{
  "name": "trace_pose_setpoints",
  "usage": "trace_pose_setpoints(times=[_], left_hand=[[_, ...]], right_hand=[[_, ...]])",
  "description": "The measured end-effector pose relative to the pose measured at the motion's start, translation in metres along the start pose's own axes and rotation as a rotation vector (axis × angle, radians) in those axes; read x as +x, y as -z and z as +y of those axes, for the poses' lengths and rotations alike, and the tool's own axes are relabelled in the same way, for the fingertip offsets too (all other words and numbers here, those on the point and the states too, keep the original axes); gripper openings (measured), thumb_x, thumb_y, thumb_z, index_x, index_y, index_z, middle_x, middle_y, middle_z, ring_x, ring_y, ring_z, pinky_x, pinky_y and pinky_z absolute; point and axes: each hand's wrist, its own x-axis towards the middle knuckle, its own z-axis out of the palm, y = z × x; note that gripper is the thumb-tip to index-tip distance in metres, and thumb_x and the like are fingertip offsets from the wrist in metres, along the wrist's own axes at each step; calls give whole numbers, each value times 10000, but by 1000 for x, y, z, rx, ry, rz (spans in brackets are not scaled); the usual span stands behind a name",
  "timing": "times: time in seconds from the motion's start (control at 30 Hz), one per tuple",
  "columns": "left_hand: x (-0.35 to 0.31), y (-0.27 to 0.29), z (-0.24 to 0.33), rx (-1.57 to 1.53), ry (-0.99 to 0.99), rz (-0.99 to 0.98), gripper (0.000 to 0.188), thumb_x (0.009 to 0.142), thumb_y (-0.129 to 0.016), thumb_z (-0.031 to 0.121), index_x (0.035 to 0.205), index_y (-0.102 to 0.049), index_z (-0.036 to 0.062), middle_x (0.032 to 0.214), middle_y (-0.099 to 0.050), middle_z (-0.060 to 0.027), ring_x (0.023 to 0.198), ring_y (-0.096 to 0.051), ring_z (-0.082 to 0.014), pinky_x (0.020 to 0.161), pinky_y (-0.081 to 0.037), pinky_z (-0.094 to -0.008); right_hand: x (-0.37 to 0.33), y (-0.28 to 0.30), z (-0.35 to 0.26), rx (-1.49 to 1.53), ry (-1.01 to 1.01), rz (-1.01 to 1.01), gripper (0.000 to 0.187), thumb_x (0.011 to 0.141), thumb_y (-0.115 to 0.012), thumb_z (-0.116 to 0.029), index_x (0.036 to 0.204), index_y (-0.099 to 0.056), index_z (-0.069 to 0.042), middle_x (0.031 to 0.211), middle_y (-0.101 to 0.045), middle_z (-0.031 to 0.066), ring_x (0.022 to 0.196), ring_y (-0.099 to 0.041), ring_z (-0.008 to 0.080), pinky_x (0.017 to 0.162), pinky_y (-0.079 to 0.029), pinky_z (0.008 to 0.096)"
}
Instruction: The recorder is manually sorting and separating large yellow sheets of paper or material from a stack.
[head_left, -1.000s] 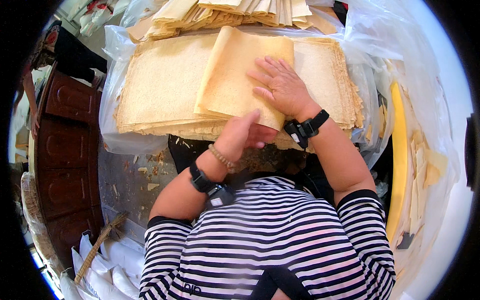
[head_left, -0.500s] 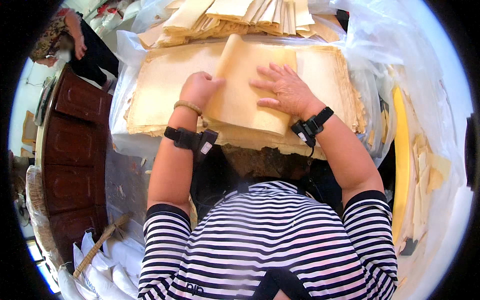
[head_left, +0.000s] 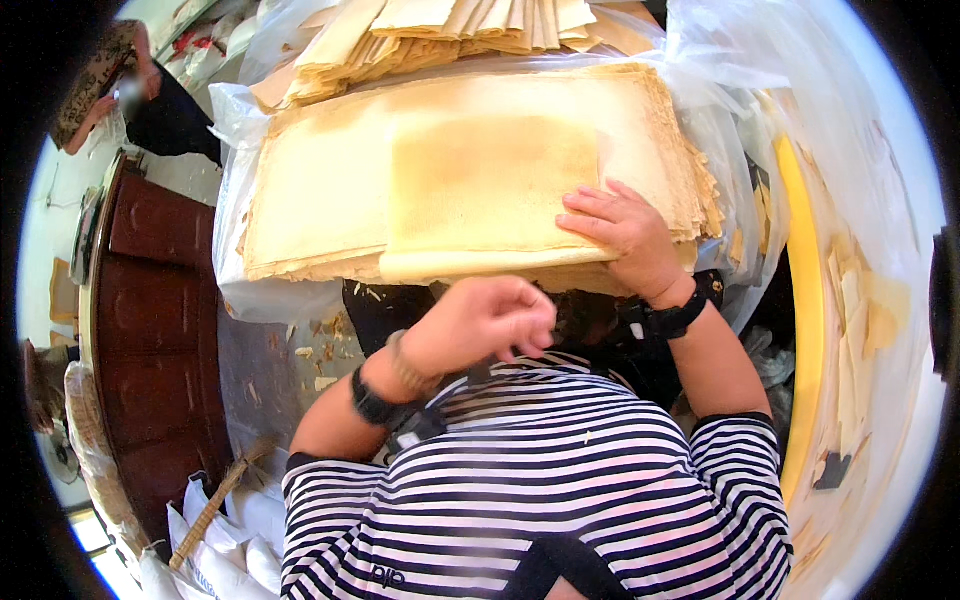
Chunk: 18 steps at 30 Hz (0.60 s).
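A folded tan paper sheet (head_left: pixel 490 185) lies on a wide stack of large pale sheets (head_left: pixel 325 180). Its near edge is bent over in a rounded fold along the front of the stack. My right hand (head_left: pixel 630 232) rests with fingers stretched out on the right end of this sheet. Off the stack, in front of my chest, my left hand (head_left: pixel 480 325) hangs in the air, slightly blurred. Its fingers are loosely bent and apart, and nothing shows in them.
Behind the stack is a pile of folded papers (head_left: pixel 430 35). Clear plastic sheeting (head_left: pixel 735 130) drapes around the stack. At left stand a dark red wooden cabinet (head_left: pixel 160 310) and white sacks (head_left: pixel 225 530). Beyond the cabinet is another person (head_left: pixel 165 115). A yellow strip (head_left: pixel 805 330) runs along the right.
My left hand has let go of the paper's left side and drawn back toward my chest. The raised fold now lies flat. My right hand has slid right and nearer to the sheet's end.
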Motion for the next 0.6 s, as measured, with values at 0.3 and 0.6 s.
trace_pose_setpoints(times=[0.3, 0.6], left_hand=[[-28, 106, -10, 976, -443, 398, 404, 852, -787, 204, 1220, -688, 70, 1110, -726, -86, 1051, -677, -187, 927, -517, -291], [22, 138, -38, 274, -168, 918, 284, 962, -664, 284, 1014, -722, 11, 812, -687, 31, 705, -597, -105, 632, -470, -304]], right_hand=[[13, 23, 29, 297, -265, -117, 216, 858, -687, -166, 1055, -759, -116, 1066, -744, 87, 1006, -691, 244, 944, -490, 379], [69, 8, 38, 355, -729, -66, 419, 936, -661, -394, 1015, -734, 11, 848, -727, 163, 752, -668, 218, 743, -515, 337]])
